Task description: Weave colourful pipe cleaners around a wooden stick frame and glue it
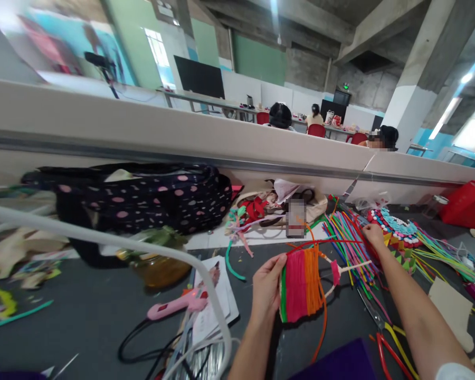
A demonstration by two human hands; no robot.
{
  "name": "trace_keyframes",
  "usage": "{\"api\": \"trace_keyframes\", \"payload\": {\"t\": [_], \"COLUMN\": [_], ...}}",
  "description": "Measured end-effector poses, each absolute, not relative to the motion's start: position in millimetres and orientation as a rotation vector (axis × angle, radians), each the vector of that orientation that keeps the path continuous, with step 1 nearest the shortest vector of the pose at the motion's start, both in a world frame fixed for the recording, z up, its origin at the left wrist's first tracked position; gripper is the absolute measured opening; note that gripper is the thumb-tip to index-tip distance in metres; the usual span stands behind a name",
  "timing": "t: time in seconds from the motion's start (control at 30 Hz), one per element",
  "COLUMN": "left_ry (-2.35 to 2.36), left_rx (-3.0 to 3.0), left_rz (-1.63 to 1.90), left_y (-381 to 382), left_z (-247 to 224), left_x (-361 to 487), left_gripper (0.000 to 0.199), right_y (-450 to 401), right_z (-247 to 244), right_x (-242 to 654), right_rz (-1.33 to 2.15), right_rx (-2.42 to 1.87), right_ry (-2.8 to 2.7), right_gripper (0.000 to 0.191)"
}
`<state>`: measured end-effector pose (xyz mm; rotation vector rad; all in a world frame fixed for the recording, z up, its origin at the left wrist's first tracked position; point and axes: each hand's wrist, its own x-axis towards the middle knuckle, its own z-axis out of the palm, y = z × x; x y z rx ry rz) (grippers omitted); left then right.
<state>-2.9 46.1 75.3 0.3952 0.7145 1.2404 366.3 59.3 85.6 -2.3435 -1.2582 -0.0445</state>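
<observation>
My left hand (267,282) grips the left edge of a small flat panel (301,285) wrapped in green, pink and orange strands, thumb on its upper corner. An orange strand (323,332) hangs from the panel's right side. From its top edge a red pipe cleaner (336,241) stretches right towards my right hand (374,236), whose closed fingers seem to pinch its far end. Beneath that hand lies a bundle of coloured pipe cleaners (350,250). Just right of the panel is a beige looped piece with a pink wrapped part (335,273).
Red-and-yellow-handled pliers (388,338) lie below my right forearm. A pink glue gun (178,306) rests on papers at left, behind a white curved tube (162,248). A dotted dark bag (142,198) and a low partition (142,134) stand behind. Several people sit beyond.
</observation>
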Motion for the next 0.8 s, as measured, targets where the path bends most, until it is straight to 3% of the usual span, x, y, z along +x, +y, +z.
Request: {"api": "trace_keyframes", "payload": {"t": [0.13,0.37,0.8], "left_ry": [0.721,0.802,0.837], "left_rx": [0.393,0.532,0.765], "left_rz": [1.273,1.344,1.392], "left_y": [45.0,43.7,34.6], "left_z": [73.8,70.1,83.3], "left_x": [-0.6,1.9,0.9], "left_gripper": [0.034,0.035,0.029], "right_y": [47.2,11.5,15.4], "right_z": [120.8,177.3,166.1], "right_x": [345.9,250.9,226.5], "right_rz": [-0.133,-0.327,-0.512], "right_rx": [-2.159,-1.452,-1.29], "right_ry": [-1.365,-2.113,-2.485], "right_gripper": [0.027,0.015,0.019]}}
